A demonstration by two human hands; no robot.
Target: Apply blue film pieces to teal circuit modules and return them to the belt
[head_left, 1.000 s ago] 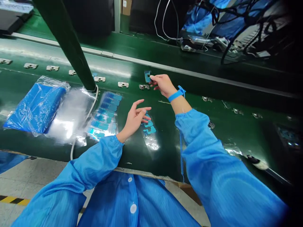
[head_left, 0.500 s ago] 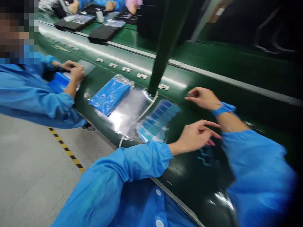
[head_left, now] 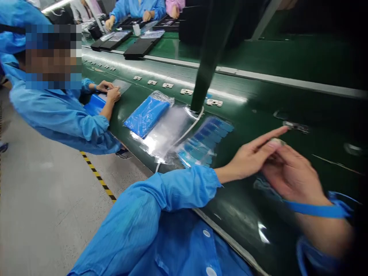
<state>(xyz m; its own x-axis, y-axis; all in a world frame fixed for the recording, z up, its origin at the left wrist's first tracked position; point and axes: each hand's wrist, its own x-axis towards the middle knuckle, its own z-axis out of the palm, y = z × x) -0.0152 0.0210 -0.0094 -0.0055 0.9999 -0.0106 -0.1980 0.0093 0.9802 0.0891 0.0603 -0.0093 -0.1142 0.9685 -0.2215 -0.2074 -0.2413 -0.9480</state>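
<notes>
At the far left a co-worker's hands (head_left: 110, 92) rest on a clear sheet (head_left: 123, 85) on the green belt (head_left: 287, 103). Next lie a bagged blue packet (head_left: 148, 114) and a sheet of blue labels (head_left: 205, 140). The left hand (head_left: 251, 159) is stretched flat, gripping nothing. Its fingertips meet the blurred right hand (head_left: 291, 174), whose grasp I cannot tell. A blue strip (head_left: 260, 184) lies just beneath them.

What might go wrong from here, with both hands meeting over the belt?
The right hand is blurred, close against the left hand, so any small piece between their fingertips may slip. The sticker sheet lies near the front edge of the belt beside the white cable; the left sleeve could drag it off. Small metal parts lie on the belt and might be knocked.
</notes>
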